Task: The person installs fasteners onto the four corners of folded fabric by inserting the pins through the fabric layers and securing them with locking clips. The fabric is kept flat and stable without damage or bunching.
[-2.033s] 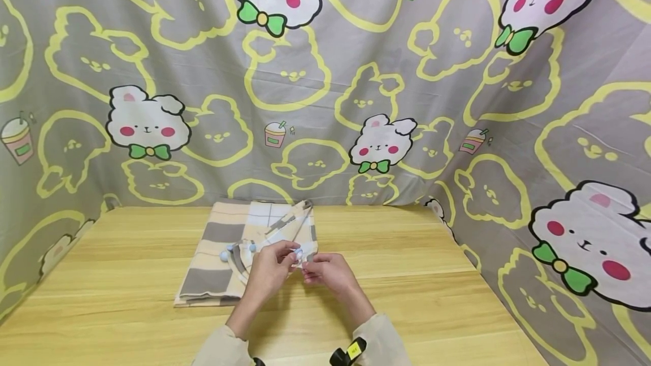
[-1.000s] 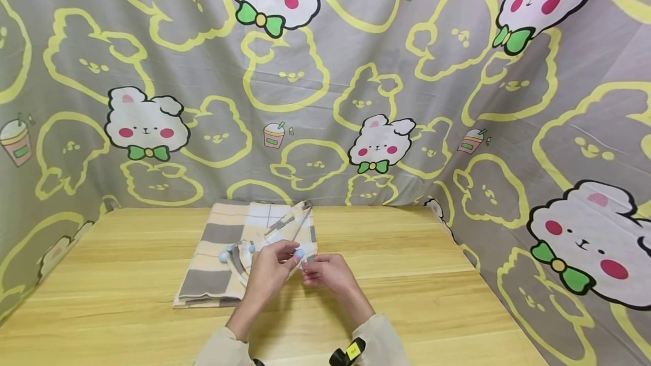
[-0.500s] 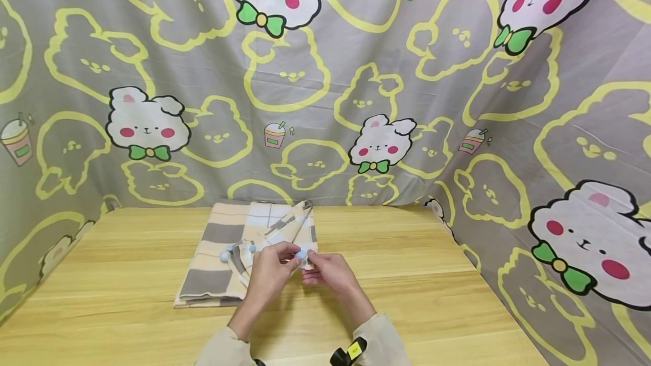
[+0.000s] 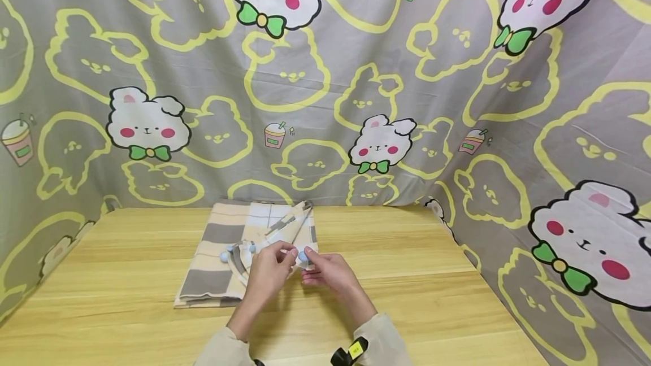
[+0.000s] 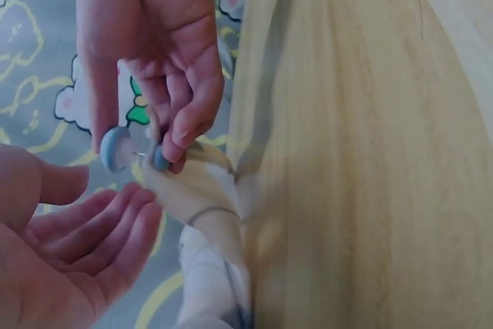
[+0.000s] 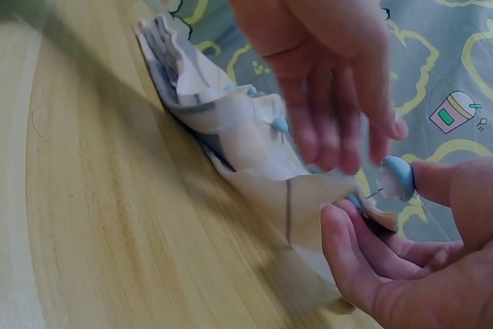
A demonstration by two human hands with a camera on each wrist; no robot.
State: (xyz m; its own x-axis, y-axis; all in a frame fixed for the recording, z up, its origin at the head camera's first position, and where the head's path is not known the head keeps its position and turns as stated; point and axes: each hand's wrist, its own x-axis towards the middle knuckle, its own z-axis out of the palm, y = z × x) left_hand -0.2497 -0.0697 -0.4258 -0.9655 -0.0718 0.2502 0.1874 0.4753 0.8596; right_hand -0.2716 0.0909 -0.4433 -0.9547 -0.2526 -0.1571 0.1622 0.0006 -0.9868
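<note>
A folded checked cloth [image 4: 213,264] in beige, grey and white lies on the wooden table [image 4: 407,275]. My right hand [image 4: 308,266] pinches a blue-headed pin [image 4: 303,255] between thumb and fingers, together with a raised corner of the cloth [image 6: 308,190]. In the right wrist view the pin [image 6: 397,177] shows its thin metal shaft going into that corner. My left hand [image 4: 283,257] hovers just beside it, fingers relaxed and holding nothing [image 5: 85,244]. Two more blue pins [image 4: 224,255] stick in the cloth farther left, and another pin [image 6: 281,123] shows in the right wrist view.
A grey curtain [image 4: 325,100] printed with yellow outlines and white bears hangs behind and to both sides of the table. Bare wood lies left, right and in front of the cloth. A black and yellow wrist camera [image 4: 348,352] sits on my right sleeve.
The blue pin's head has shifted slightly up between my fingertips. Both hands stay over the cloth's right front corner; the cloth has not moved.
</note>
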